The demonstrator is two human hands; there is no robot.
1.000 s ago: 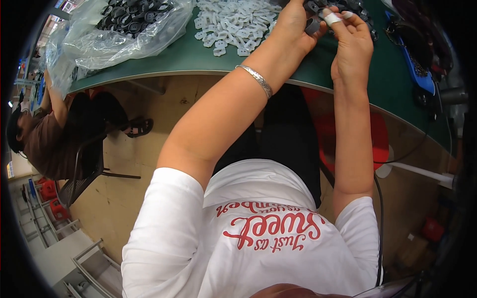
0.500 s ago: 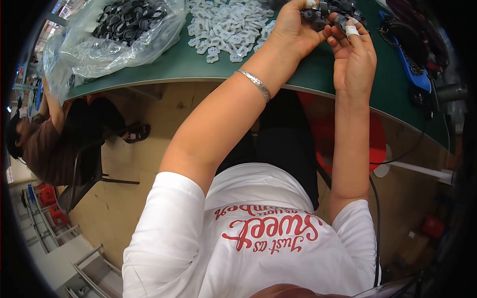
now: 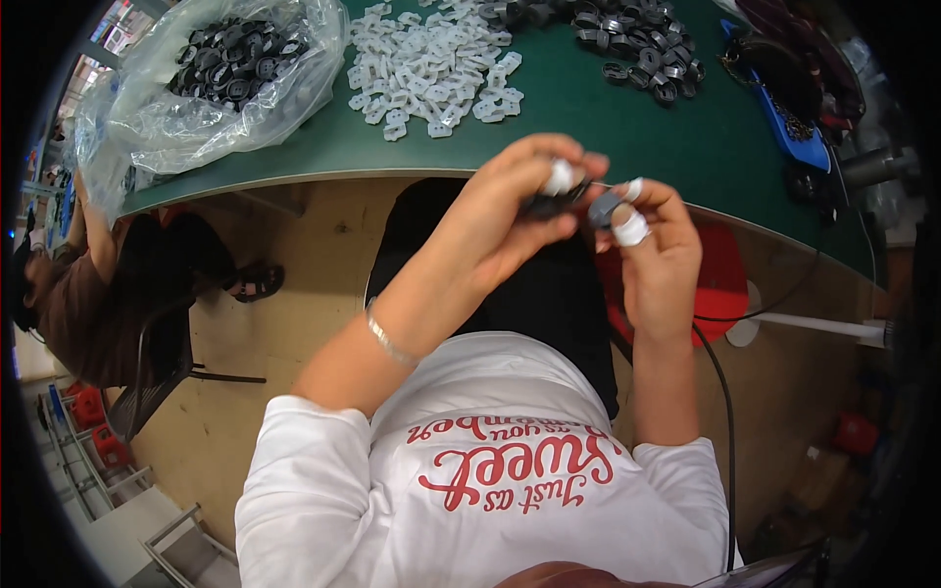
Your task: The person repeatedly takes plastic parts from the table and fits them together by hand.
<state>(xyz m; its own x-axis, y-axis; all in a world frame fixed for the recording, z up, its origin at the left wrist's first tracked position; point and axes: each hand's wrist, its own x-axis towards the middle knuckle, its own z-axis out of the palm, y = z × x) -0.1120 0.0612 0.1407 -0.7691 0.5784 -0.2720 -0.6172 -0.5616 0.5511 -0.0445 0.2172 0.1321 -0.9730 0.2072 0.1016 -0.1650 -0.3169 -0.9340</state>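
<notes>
Just over the table's near edge, my hands are close together. My left hand [image 3: 515,211], slightly blurred, is closed around a small black part [image 3: 551,204]; whether it holds more than one cannot be made out. My right hand [image 3: 659,245] pinches a small grey plastic part [image 3: 604,210] between thumb and finger. White tape wraps fingertips on both hands. A thin, light sliver shows between the two hands, too small to name. Beyond them, dark ring-shaped parts [image 3: 652,54] lie heaped on the green table [image 3: 578,108].
White flat plastic pieces [image 3: 426,73] are spread left of the rings. Further left, a clear plastic bag [image 3: 186,132] holds black round parts [image 3: 235,64]. A blue tray [image 3: 799,137] with dark items lies at the right. A red stool [image 3: 720,284] stands below; another person [image 3: 83,294] sits at far left.
Both hands have drawn back from the ring heap toward my body, with small parts in them. The heap is now uncovered. The view has shifted slightly.
</notes>
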